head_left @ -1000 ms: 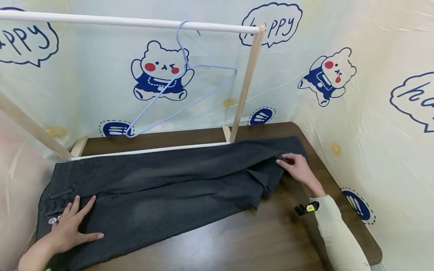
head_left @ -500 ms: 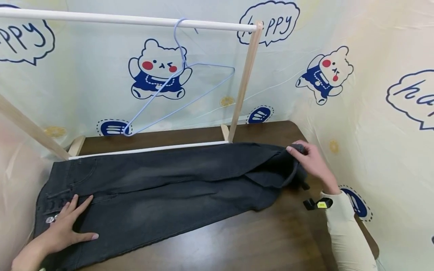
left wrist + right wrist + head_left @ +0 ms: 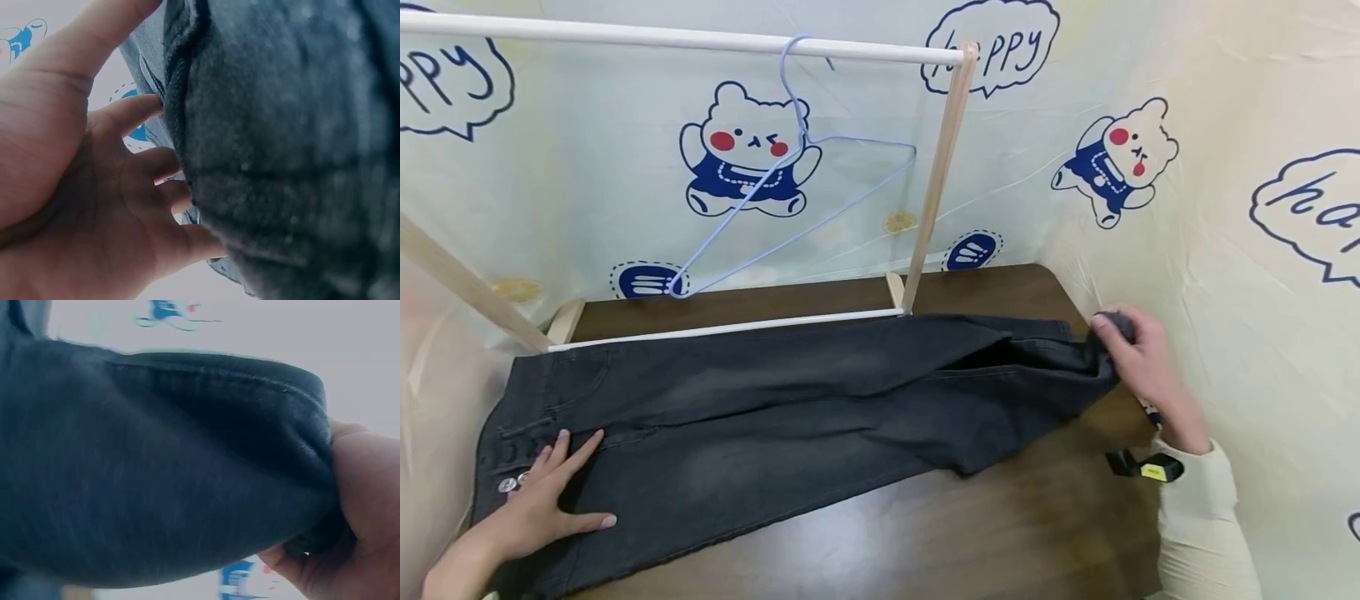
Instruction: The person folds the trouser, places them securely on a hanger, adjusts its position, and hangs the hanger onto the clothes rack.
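Dark grey jeans [image 3: 722, 417] lie lengthwise on the brown table, waistband at the left and legs running right. My left hand [image 3: 546, 504] rests spread on the front near the waistband, beside metal buttons [image 3: 508, 484]. In the left wrist view its fingers [image 3: 178, 240] touch the denim from the side. At the far right, my right hand [image 3: 1150, 362] grips the hem end of the nearer leg, thumb on top. The right wrist view shows the hem [image 3: 262, 378] bunched in that hand [image 3: 369, 506], the leg opening gaping beside it.
A clothes rack with wooden posts [image 3: 940, 179] and a white top rail [image 3: 662, 35] stands behind the jeans. From the rail hangs a light blue hanger [image 3: 797, 225]. Printed cloth [image 3: 1247, 350] encloses the table [image 3: 925, 550] at the back and sides.
My right hand has moved right from the inner edge of the leg, taking hold of the hem and drawing the nearer leg straighter. The left hand stays in place on the waist.
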`<state>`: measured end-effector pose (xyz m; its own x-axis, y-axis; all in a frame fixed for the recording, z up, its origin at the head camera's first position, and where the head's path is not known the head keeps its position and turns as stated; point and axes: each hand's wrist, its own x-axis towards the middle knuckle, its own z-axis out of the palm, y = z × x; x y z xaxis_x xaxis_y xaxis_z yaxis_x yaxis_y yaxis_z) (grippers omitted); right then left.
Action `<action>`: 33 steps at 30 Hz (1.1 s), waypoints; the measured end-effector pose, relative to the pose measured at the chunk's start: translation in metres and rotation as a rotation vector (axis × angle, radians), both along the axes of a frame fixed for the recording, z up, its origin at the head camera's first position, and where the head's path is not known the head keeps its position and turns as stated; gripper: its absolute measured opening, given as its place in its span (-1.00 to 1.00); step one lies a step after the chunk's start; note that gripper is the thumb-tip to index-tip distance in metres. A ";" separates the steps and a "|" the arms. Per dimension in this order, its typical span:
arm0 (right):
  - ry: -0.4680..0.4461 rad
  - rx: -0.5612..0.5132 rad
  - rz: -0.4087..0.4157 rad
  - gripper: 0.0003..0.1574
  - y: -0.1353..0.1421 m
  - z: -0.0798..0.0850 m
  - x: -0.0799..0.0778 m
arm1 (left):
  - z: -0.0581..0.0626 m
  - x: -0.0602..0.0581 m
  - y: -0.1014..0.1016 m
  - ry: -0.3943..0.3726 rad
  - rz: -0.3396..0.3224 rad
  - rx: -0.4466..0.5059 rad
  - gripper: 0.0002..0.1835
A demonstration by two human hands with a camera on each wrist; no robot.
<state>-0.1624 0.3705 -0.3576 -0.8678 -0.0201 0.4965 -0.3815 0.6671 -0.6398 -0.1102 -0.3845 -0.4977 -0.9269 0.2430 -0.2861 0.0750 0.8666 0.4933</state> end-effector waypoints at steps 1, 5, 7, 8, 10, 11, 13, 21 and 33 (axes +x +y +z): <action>0.015 -0.022 -0.037 -0.91 0.003 0.007 0.004 | 0.000 0.000 0.000 -0.003 -0.001 -0.002 0.34; -0.062 0.048 -0.130 -0.77 0.018 0.027 0.020 | 0.000 0.000 0.000 -0.004 0.000 -0.008 0.35; -0.171 0.165 -0.134 -0.72 0.030 0.029 0.024 | -0.001 -0.001 0.000 -0.003 -0.002 -0.004 0.35; -0.243 0.234 -0.119 -0.70 0.036 0.029 0.025 | -0.001 -0.001 0.000 -0.002 -0.001 -0.002 0.35; -0.401 0.370 -0.070 -0.66 0.050 0.023 0.025 | -0.001 -0.001 0.001 -0.006 0.001 0.005 0.34; -0.471 0.436 -0.041 -0.62 0.057 0.018 0.023 | -0.002 -0.001 0.001 -0.005 0.000 0.007 0.33; -0.590 0.514 -0.001 -0.56 0.069 0.004 0.021 | -0.001 0.000 0.001 -0.004 -0.001 0.006 0.33; -0.626 0.547 0.015 -0.11 0.084 -0.057 0.007 | -0.002 -0.002 -0.001 -0.012 0.000 0.011 0.34; -0.776 0.505 0.097 -0.11 0.050 -0.083 -0.058 | -0.008 -0.008 -0.008 -0.026 0.021 0.065 0.41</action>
<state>-0.2207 0.4206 -0.4403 -0.9365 -0.1653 -0.3094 -0.0368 0.9235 -0.3819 -0.1179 -0.3923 -0.5058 -0.9244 0.2425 -0.2943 0.0438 0.8341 0.5498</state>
